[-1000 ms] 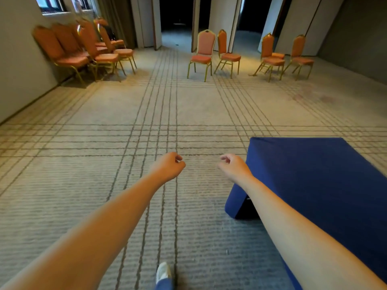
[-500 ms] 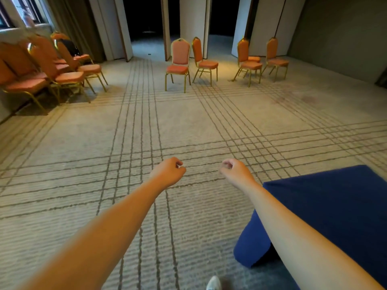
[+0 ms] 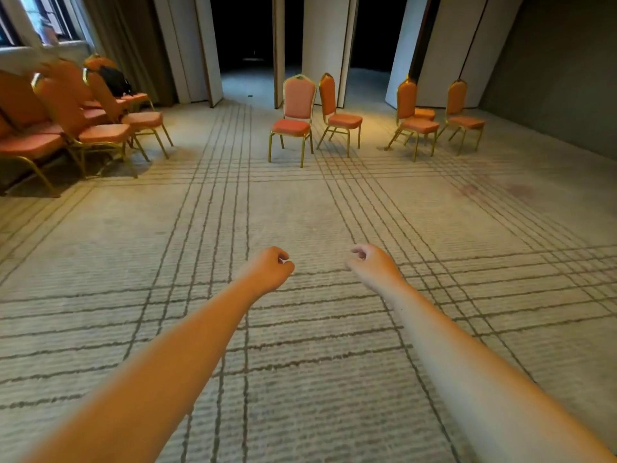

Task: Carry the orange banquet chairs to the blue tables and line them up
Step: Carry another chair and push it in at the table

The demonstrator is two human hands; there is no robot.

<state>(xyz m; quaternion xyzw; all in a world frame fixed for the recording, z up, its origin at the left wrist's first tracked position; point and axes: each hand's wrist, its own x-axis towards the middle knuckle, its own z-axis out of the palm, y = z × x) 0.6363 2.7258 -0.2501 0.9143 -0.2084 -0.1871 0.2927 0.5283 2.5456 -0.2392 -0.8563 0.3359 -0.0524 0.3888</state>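
Orange banquet chairs with gold frames stand far ahead on the carpet. One chair faces me at centre, with a second chair just to its right. Another pair of chairs stands further right by the wall panels. A cluster of several chairs lines the left wall. My left hand and my right hand reach forward side by side over the floor, fingers curled, holding nothing. No blue table is in view.
Patterned beige carpet stretches between me and the chairs. White folding wall panels with dark openings stand behind them. A black bag lies on a chair in the left cluster. A window is at the upper left.
The view has moved forward and turned left. The blue table slid out of the lower right of the picture. The chairs look nearer. Both hands keep the same curled pose.
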